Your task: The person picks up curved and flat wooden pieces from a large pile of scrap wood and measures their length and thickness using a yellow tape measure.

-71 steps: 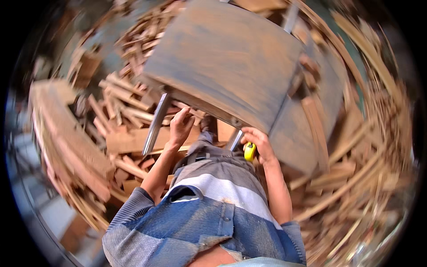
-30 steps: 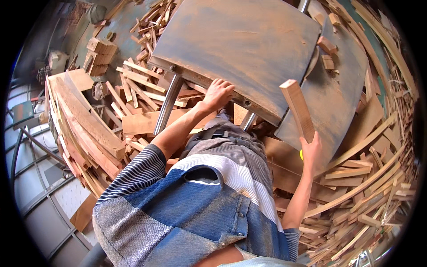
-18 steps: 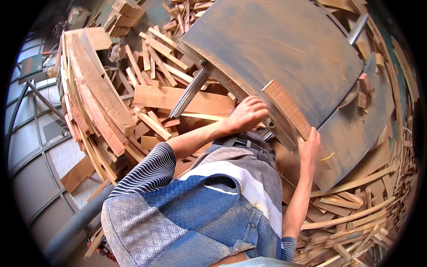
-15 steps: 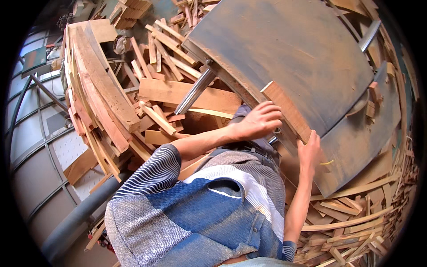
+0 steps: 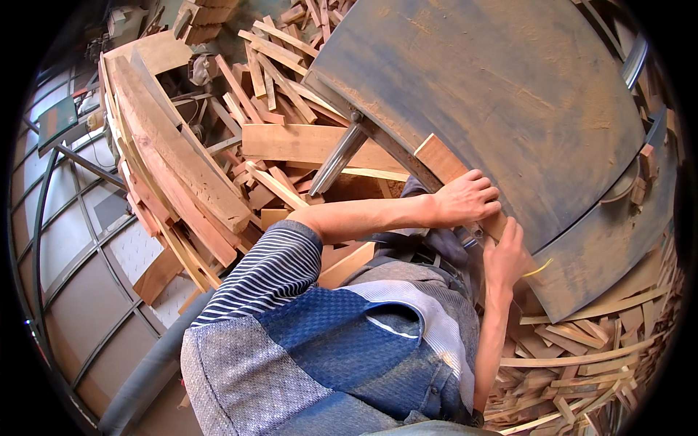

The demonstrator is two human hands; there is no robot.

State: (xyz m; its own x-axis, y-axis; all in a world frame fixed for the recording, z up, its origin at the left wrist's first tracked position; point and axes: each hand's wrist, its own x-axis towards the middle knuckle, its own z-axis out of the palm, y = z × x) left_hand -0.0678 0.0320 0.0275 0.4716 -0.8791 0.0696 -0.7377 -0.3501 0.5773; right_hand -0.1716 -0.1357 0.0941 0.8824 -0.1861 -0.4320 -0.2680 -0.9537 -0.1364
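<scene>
Dusty metal table point(image 5: 494, 109) dominates, its far side cut off. At its near edge sits the wooden block point(image 5: 442, 160), middle hidden, long axis roughly along that edge, one end pointing toward the table's left corner. And here's the left hand point(image 5: 465, 198), beside the block half a second ago, now across it, fingers bent over; can't tell whether they grip! Right hand point(image 5: 507, 258), by the table's edge, has its fingers clamped on the other end. Beside it, a yellow strip point(image 5: 539, 269), partly hidden.
</scene>
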